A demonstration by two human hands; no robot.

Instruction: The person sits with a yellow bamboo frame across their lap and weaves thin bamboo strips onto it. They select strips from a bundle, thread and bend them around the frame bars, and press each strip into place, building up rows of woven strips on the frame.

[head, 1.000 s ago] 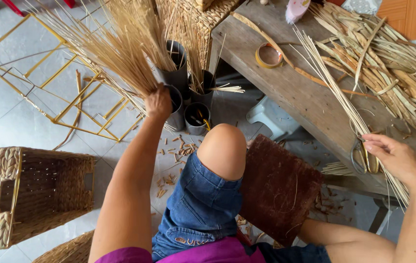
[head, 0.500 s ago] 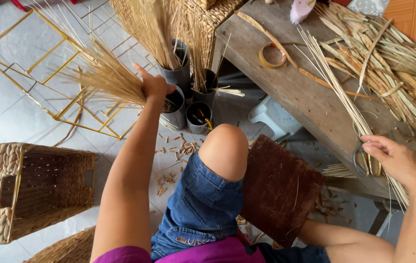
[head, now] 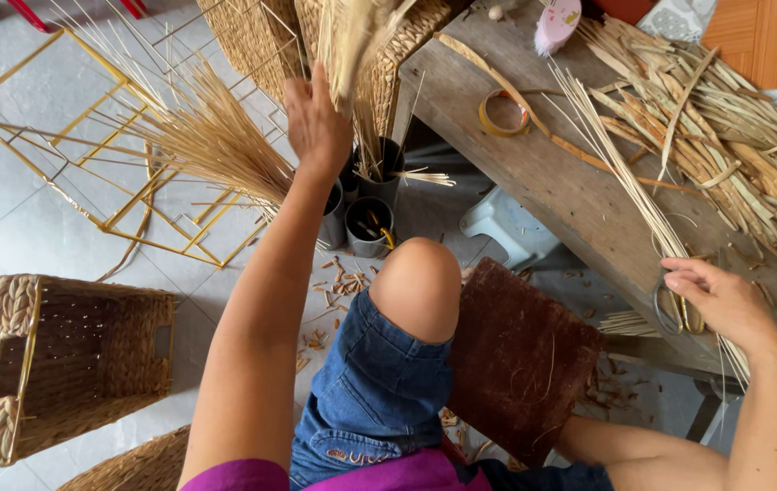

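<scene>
1. Since before, left hand [head: 316, 118] is rising, gripping the straw bundle [head: 216, 141], whose long stems are fanning out leftward.
2. Right hand [head: 720, 300] is pinching thin reed strips [head: 616, 173] on the table [head: 543, 182], far right.

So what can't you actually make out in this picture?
- Head view: the left hand is seen from the back, so its grip on the straw bundle is hidden.
- The scissors lie mostly under the right hand.
- The dark cups have contents too small to identify.
- The reed pile is cut off by the right edge.
</scene>
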